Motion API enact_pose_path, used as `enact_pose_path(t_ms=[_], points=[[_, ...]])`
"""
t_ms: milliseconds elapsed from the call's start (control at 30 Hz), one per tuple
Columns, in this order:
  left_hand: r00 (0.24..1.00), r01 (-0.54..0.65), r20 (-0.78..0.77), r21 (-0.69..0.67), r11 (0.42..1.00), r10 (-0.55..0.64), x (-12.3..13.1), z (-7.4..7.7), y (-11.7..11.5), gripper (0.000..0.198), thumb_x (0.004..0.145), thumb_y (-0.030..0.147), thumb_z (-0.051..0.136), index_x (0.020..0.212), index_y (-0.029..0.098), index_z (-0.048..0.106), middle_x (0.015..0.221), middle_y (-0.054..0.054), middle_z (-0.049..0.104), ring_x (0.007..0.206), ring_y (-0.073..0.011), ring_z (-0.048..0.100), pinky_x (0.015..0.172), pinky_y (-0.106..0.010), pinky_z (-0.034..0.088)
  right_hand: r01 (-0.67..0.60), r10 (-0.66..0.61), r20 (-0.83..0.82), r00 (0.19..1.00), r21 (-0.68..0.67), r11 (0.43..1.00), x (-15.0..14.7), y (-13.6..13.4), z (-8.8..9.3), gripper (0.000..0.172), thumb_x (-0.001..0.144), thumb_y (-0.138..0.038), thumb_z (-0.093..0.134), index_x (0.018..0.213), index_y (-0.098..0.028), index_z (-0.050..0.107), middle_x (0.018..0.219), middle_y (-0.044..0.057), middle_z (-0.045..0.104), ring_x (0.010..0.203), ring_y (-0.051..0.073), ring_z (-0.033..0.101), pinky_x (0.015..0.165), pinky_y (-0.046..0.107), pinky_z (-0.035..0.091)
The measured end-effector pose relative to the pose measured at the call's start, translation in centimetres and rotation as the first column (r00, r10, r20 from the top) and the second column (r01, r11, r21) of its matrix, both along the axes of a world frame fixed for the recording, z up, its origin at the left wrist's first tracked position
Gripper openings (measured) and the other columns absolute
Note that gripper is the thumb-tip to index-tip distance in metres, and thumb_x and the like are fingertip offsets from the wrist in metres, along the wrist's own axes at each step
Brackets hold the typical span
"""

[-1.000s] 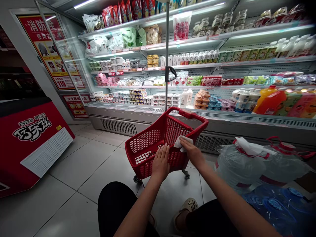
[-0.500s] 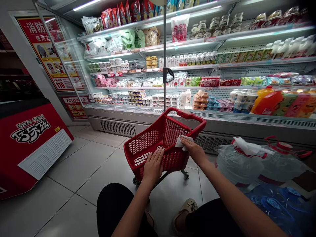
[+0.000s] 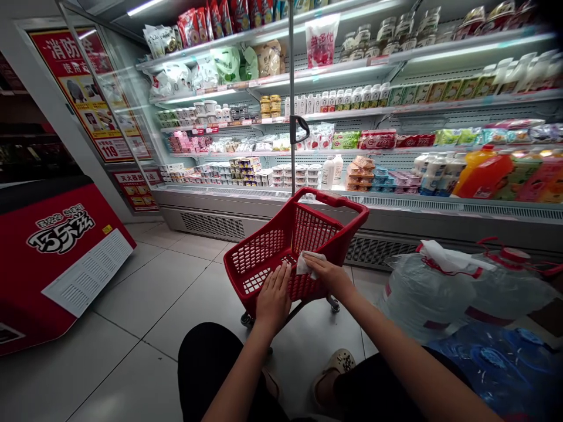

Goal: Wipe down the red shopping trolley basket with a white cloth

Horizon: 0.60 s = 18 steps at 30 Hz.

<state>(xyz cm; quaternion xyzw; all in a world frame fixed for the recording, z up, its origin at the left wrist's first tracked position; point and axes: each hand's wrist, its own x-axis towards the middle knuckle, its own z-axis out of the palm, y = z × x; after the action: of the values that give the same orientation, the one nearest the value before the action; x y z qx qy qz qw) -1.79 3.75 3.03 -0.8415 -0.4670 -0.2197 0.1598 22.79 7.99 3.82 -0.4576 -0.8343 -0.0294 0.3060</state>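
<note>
A small red shopping cart (image 3: 258, 251) with a mesh basket stands before my knees, its handle toward the back right. My left hand (image 3: 273, 296) lies on the near rim, fingers stretched out, with no object in it. Farther right along that rim, my right hand (image 3: 324, 271) presses a white wipe (image 3: 304, 264) against the red plastic. Its fingers lie over the wipe and partly cover it. A thin metal pole (image 3: 292, 76) with a black loop rises behind the basket.
A lit refrigerated shelf (image 3: 246, 193) full of dairy and drinks stretches across the back. Large water jugs (image 3: 428, 296) and blue bottles (image 3: 488, 363) stand close on the right. A red freezer (image 3: 65, 264) stands at left on the tiled floor.
My right hand has slid the wipe left along the near rim, closer to my left hand. My left hand stays in its place on the rim. The view has shifted slightly.
</note>
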Motion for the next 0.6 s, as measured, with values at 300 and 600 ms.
enact_pose_path(t_ms=[300, 600], points=[[0.996, -0.084, 0.016, 0.005, 0.996, 0.084, -1.2, 0.0, -1.6, 0.082, 0.093, 0.022, 0.059, 0.167, 0.034, 0.026, 0.172, -0.004, 0.030, 0.158, -0.0346, 0.030, 0.130, -0.064, 0.016, 0.130, -0.127, -0.113, 0.985, 0.022, 0.991, 2.6, 1.2, -0.6, 0.067, 0.089, -0.001, 0.043, 0.150, -0.026, 0.057, 0.154, 0.005, 0.058, 0.133, 0.027, 0.064, 0.102, 0.043, 0.061], [0.995, -0.098, -0.002, -0.047, 0.994, 0.098, -0.1, -0.5, -1.1, 0.087, 0.091, 0.017, 0.056, 0.168, 0.031, 0.019, 0.173, -0.008, 0.027, 0.146, -0.0332, 0.048, 0.114, -0.054, 0.045, -0.094, 0.095, -0.022, 0.995, 0.024, 0.995, -1.8, -1.1, -1.8, 0.075, 0.084, 0.000, 0.057, 0.153, -0.028, 0.053, 0.156, 0.004, 0.056, 0.138, 0.020, 0.059, 0.114, 0.036, 0.052]])
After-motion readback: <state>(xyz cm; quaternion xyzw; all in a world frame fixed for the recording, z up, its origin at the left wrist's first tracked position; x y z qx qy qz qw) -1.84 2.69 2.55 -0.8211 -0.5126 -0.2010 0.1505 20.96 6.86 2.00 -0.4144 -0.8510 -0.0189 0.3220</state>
